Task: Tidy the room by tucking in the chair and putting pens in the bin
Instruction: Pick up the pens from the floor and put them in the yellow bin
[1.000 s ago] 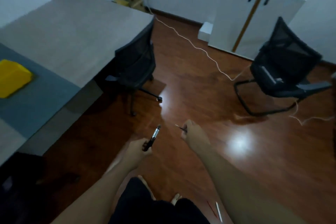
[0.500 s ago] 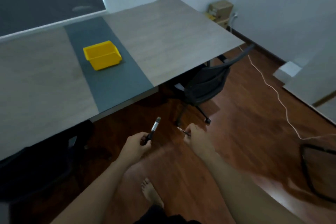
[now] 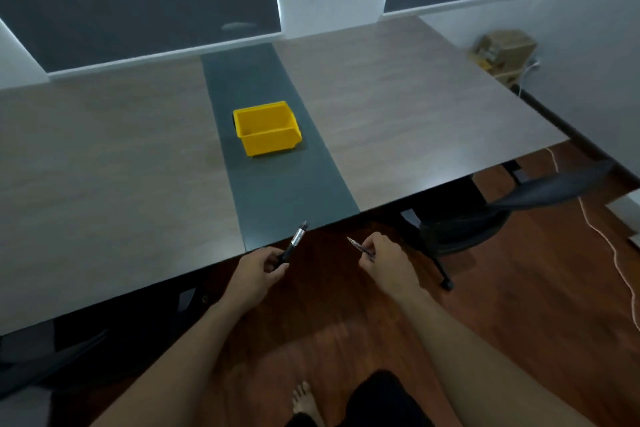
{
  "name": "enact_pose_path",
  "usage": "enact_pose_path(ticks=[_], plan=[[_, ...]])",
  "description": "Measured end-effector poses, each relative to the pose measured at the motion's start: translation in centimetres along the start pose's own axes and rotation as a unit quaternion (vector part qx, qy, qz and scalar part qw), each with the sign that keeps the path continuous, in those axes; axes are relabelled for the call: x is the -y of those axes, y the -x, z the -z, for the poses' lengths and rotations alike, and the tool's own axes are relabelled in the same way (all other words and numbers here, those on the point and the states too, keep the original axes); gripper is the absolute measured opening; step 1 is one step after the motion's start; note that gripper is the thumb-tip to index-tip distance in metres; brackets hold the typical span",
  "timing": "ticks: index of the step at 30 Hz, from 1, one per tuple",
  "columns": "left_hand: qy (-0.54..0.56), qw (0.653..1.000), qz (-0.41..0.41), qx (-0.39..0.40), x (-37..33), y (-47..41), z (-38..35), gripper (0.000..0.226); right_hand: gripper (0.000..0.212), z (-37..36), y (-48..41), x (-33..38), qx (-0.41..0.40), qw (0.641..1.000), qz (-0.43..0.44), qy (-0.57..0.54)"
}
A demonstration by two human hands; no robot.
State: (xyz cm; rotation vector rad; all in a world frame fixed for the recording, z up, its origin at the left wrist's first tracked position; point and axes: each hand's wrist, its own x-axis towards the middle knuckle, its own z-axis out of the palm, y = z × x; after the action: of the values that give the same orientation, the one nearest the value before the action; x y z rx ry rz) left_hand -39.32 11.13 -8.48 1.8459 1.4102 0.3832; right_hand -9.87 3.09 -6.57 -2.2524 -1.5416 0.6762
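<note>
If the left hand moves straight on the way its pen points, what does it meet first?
Probably the table's near edge, at the dark grey strip; the left hand and its pen point up over it. The yellow bin lies farther, slightly left. Depth is unclear.

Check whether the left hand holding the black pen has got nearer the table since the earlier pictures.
Yes. The left hand with the black-and-silver pen now reaches the near edge of the grey wooden table; earlier it hung over the floor, short of that edge.

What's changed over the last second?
The view swung left from the floor and chairs to the table, now close ahead, with the yellow bin straight in front. Nothing was picked up or let go: the left hand still holds the black pen, the right hand the thin pen.
</note>
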Motion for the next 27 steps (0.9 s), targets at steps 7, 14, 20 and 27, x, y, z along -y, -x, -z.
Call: enact_pose_path(ticks=[7, 14, 20, 27], plan=[[0.022, 0.998, 0.03, -0.053, 1.6, -7.8, 2.9, 0.019, 0.012, -0.6, -11.9, 2.1, 0.009, 0.999, 0.029, -0.015], [0.039, 0.991, 0.068, -0.106, 0.9, -16.2, 5.9, 0.019, 0.013, 1.5, -25.1, 5.1, 0.021, 0.994, 0.083, -0.063], [0.051, 0.981, 0.108, -0.154, 0.3, -22.6, 8.2, 0.016, 0.011, 2.6, -33.9, 7.9, 0.033, 0.989, 0.111, -0.093], [0.057, 0.975, 0.138, -0.166, 1.8, -29.9, 11.9, 0.017, 0.01, 1.5, -41.2, 11.9, 0.047, 0.987, 0.124, -0.092]])
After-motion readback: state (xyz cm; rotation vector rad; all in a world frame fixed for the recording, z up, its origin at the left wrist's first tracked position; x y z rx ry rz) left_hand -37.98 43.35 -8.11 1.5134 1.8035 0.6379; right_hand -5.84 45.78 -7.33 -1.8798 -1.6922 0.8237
